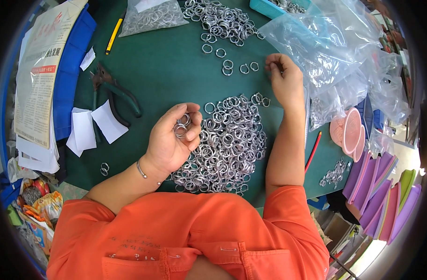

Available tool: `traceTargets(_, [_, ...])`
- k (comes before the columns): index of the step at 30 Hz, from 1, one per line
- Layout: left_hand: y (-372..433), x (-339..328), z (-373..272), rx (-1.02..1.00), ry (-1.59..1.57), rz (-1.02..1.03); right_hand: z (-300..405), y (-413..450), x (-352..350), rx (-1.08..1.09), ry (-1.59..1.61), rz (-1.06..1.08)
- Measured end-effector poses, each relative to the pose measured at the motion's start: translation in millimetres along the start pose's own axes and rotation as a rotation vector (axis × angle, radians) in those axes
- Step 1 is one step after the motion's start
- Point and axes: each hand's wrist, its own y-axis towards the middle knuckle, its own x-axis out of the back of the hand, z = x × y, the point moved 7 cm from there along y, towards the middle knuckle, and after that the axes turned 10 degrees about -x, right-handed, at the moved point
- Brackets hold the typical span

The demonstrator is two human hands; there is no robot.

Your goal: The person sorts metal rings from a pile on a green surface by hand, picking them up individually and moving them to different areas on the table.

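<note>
My left hand (176, 136), palm up, curls its fingers around a few small metal rings (182, 126). Just right of it lies a large pile of metal rings (231, 143) on the green table, close to my body. Above and to the right, my right hand (285, 75) is bent downward near the edge of a clear plastic bag (325, 59). Its thumb and fingertips are close together; whether something small is between them is hidden. Several loose rings (244, 69) lie left of those fingertips, below a second ring pile (227, 22) at the far side.
Pliers (112, 87), white paper slips (108, 120) and a yellow pen (114, 36) lie at left, beside a blue bin (71, 70) and newspaper (41, 77). A bag of rings (154, 17) and a turquoise basket (266, 8) stand behind. Pink baskets (351, 129) and a red pen (313, 150) are at right.
</note>
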Motion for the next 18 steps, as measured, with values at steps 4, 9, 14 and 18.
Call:
traceTargets(4, [1,1,0,0.006,0.009,-0.006,17,-6,-16,0.222,-0.212,-0.054])
traceTargets(9, [-2,0,0,0.004,0.010,-0.012,4,-12,-17,-0.013,0.212,0.562])
traceTargets(14, [0,-1,1,0.005,0.018,0.003,28,-15,-29,0.265,-0.094,0.192])
traceTargets(18, [0,0,0,-0.004,0.009,0.008,29,-17,-29,0.132,-0.038,0.288])
